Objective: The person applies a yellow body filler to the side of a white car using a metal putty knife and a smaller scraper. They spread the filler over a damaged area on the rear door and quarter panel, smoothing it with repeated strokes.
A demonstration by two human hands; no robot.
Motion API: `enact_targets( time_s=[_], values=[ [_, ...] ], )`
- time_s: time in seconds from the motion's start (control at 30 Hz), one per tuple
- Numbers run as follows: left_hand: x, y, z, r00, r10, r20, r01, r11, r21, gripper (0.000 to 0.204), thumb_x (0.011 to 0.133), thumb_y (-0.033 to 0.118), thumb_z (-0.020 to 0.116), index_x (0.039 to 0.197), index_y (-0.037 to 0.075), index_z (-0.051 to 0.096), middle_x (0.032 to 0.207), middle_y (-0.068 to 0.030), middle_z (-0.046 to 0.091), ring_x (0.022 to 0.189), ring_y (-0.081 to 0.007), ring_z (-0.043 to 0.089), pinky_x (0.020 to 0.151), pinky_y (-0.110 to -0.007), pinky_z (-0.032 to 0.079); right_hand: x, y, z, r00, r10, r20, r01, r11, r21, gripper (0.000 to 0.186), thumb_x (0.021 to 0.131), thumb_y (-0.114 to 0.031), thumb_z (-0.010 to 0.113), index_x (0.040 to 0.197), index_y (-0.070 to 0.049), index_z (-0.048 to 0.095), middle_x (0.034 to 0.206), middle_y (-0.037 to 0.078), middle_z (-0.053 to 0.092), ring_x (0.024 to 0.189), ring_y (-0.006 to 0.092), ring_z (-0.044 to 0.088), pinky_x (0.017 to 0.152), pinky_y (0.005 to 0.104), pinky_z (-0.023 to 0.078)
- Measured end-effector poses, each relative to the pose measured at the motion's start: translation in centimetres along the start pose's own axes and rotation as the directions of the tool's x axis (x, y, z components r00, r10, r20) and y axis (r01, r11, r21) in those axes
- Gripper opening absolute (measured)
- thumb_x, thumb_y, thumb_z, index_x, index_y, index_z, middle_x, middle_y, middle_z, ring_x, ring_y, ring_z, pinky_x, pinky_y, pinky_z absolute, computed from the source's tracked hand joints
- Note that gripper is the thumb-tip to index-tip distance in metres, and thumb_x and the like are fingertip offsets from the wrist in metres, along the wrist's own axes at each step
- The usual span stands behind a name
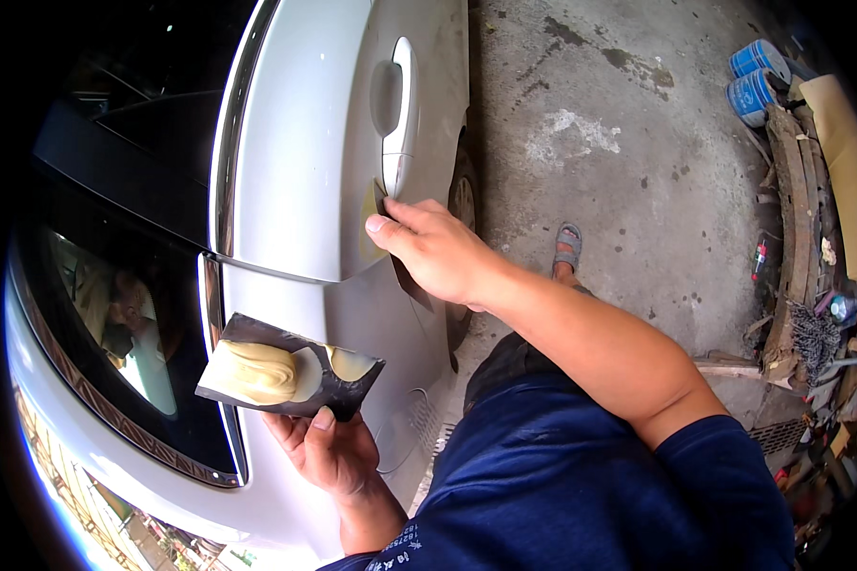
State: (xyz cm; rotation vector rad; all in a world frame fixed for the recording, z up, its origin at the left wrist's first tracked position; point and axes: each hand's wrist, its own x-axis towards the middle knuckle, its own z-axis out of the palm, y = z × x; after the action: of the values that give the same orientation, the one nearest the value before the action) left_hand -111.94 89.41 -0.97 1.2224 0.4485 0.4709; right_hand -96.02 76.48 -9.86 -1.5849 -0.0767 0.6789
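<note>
My left hand [326, 447] grips the lower edge of a dark flat board [343, 379] bearing a large cream mound of putty [257, 369] and a smaller pale smear. My right hand [433, 249] pinches a thin dark spreader [411, 284] against the silver car door [305, 133], just below the door handle [402, 95]. A yellowish patch [370, 214] shows on the body there, partly hidden by the hand and spreader. The seam between door panels runs beside the hand, and a dark side window [115, 285] lies to the left of the board.
A stained concrete floor [619, 190] runs along the car, with my sandaled foot [567, 243] on it. A wheel [462, 186] shows under the body. Along the right stand blue cans [747, 100], worn timber [790, 238], a tan sheet [842, 162] and piled clutter.
</note>
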Motion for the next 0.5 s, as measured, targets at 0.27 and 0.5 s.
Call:
enact_targets(
  time_s=[0.27, 0.5],
  values=[
    [0.1, -0.1, -0.6, 1.000, -0.010, -0.013, 0.009, 1.000, -0.027, 0.073, 0.075, -0.003, 0.053, 0.144, 0.007, 0.030, 0.140, -0.0183, 0.042, 0.125, -0.0333, 0.047, 0.101, -0.055, 0.043, -1.8, 1.9, 1.7, 0.981, -0.187, -0.056, 0.177, 0.972, -0.152, 0.060, 0.094, -0.034, 0.052, 0.137, 0.006, 0.041, 0.137, 0.024, 0.040, 0.123, 0.0378, 0.047, 0.104, 0.0385, 0.038],
    [0.4, -0.3, -0.8, 1.000, 0.006, -0.007, -0.007, 0.998, -0.068, 0.073, 0.076, -0.005, 0.050, 0.145, 0.007, 0.029, 0.140, -0.0192, 0.042, 0.125, -0.0348, 0.048, 0.101, -0.058, 0.043, -3.7, 3.9, 3.1, 0.951, -0.306, -0.049, 0.281, 0.919, -0.277, 0.055, 0.092, -0.025, 0.055, 0.137, 0.004, 0.043, 0.138, 0.023, 0.038, 0.125, 0.0403, 0.043, 0.104, 0.0424, 0.038]
  ],
)
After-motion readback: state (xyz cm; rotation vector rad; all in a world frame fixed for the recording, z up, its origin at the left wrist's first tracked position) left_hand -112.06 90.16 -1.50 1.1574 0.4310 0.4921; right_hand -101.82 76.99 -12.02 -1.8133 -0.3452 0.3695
